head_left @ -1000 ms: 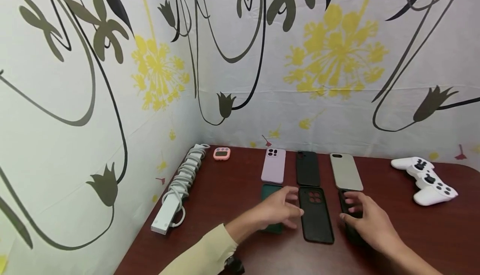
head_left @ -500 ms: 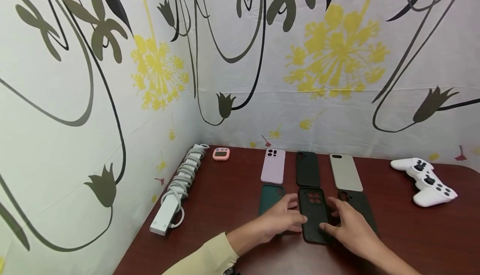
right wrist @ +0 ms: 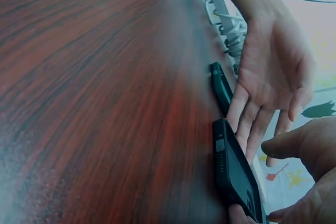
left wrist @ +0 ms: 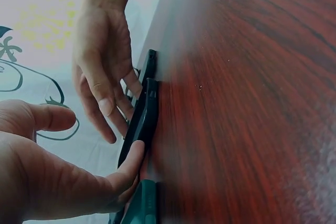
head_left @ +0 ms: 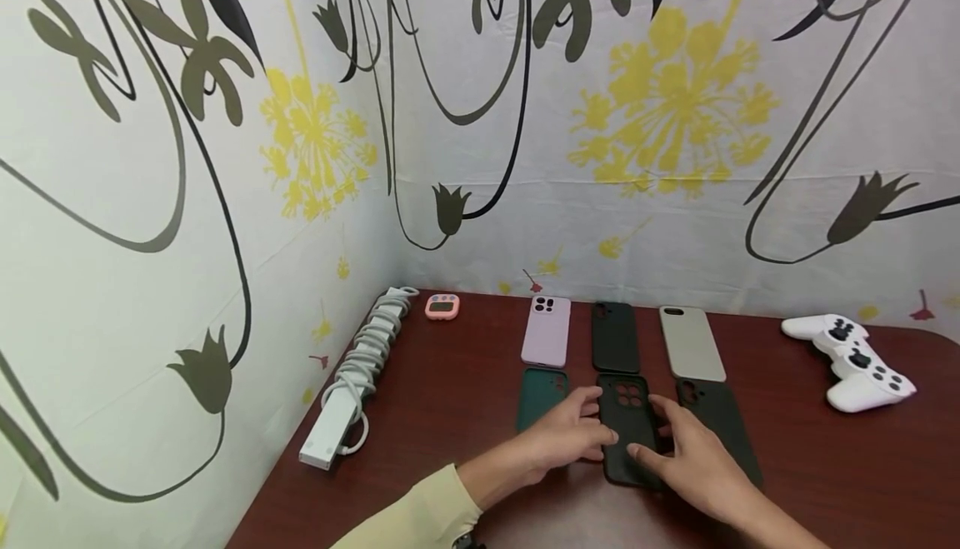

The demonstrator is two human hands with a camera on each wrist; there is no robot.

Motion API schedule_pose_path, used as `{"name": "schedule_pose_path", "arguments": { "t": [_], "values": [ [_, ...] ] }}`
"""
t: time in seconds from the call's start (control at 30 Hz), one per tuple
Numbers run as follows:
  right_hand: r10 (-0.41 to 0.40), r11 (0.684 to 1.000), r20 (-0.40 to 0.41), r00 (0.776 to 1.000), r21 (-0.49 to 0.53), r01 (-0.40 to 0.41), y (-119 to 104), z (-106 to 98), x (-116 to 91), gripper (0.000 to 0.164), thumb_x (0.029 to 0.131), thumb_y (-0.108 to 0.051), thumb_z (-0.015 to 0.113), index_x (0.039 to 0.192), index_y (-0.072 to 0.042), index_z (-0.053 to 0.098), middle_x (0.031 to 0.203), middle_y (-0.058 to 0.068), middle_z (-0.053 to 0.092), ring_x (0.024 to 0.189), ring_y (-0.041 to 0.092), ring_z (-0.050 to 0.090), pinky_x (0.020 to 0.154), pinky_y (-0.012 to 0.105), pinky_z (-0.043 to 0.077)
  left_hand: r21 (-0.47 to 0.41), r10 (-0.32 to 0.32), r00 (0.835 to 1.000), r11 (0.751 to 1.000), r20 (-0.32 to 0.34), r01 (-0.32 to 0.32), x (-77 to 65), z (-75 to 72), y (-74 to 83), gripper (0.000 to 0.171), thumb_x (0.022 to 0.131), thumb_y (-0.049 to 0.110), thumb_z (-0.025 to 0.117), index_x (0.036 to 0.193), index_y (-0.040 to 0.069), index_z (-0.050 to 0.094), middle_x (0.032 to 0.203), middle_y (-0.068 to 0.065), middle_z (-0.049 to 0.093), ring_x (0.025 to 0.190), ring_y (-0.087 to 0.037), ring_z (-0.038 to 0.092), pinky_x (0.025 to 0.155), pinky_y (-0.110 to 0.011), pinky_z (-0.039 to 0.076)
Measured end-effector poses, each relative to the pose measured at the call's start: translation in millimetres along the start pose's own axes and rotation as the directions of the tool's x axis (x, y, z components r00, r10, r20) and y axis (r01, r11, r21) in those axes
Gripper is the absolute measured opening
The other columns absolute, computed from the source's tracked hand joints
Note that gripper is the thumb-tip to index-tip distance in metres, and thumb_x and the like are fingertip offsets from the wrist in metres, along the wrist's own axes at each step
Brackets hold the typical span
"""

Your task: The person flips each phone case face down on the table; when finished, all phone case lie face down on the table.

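Observation:
A black phone case (head_left: pixel 628 416) with a square of camera holes lies in the middle of the front row on the table. My left hand (head_left: pixel 566 432) is at its left side, partly over a teal phone case (head_left: pixel 537 407); in the left wrist view a finger of the left hand (left wrist: pixel 79 179) meets the black case's edge. On the opposite side, my right hand (head_left: pixel 697 457) reaches over a dark phone case (head_left: pixel 727 424), fingertips right at the middle case's right edge. Both hands have loosely bent fingers, thumbs above the case.
Behind stands a row of a lilac phone case (head_left: pixel 547 336), a black phone case (head_left: pixel 616 341) and a beige phone case (head_left: pixel 693 345). A white game controller (head_left: pixel 847 361) lies right; a cord-wrapped power strip (head_left: pixel 363 374) and pink timer (head_left: pixel 442 307) lie left.
My right hand has left the dark right-hand case, now lying flat, and moved left to the middle case. My left hand has shifted slightly right and down to that case's edge.

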State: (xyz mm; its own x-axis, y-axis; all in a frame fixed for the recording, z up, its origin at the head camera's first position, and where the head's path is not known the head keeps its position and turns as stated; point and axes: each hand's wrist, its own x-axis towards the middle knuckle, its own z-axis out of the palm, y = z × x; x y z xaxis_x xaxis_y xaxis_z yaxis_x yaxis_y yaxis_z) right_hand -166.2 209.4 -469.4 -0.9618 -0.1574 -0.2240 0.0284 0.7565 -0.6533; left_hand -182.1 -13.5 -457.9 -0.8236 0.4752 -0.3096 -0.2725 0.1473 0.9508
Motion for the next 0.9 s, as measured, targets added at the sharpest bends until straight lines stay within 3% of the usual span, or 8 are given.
{"name": "schedule_pose_path", "arguments": {
  "t": [0.17,0.4,0.63,0.9],
  "values": [
    [-0.007,1.0,0.01,1.0,0.01,0.007,2,-1,-2,0.1,0.098,-0.056,0.07,0.163,0.005,0.024,0.157,0.037,0.042,0.129,0.046,0.061,0.088,0.054,0.06,0.036,-0.025,0.999,0.999,0.022,0.024,2.2,-2.3,2.2,0.071,0.099,0.013,0.068,0.163,0.013,0.036,0.166,-0.017,0.041,0.149,-0.032,0.05,0.104,-0.048,0.059],
    [-0.001,0.998,-0.014,1.0,0.066,0.002,6,-5,-3,0.099,0.099,-0.052,0.071,0.164,0.003,0.02,0.155,0.037,0.044,0.131,0.05,0.06,0.09,0.054,0.061,0.083,-0.052,0.997,0.995,0.056,0.047,6.6,-5.6,2.7,0.065,0.102,0.019,0.067,0.161,0.015,0.04,0.168,-0.011,0.039,0.127,-0.029,0.067,0.103,-0.047,0.06],
    [0.034,0.992,-0.056,0.998,0.123,-0.027,8,-10,-4,0.093,0.102,-0.052,0.067,0.165,-0.002,0.021,0.16,0.032,0.039,0.139,0.051,0.052,0.09,0.052,0.06,0.09,-0.062,0.996,0.994,0.058,0.057,14.3,-3.3,5.3,0.065,0.102,0.02,0.068,0.16,0.019,0.04,0.164,-0.012,0.043,0.112,-0.033,0.074,0.099,-0.049,0.061],
    [0.077,0.98,-0.088,0.993,0.188,-0.059,11,-16,-9,0.087,0.104,-0.049,0.065,0.165,-0.003,0.024,0.16,0.03,0.04,0.14,0.049,0.052,0.093,0.051,0.06,0.054,-0.057,0.997,0.997,0.059,0.053,21.9,8.3,6.7,0.067,0.101,0.018,0.069,0.161,0.015,0.039,0.163,-0.013,0.044,0.118,-0.027,0.07,0.096,-0.049,0.062]
  ]
}}
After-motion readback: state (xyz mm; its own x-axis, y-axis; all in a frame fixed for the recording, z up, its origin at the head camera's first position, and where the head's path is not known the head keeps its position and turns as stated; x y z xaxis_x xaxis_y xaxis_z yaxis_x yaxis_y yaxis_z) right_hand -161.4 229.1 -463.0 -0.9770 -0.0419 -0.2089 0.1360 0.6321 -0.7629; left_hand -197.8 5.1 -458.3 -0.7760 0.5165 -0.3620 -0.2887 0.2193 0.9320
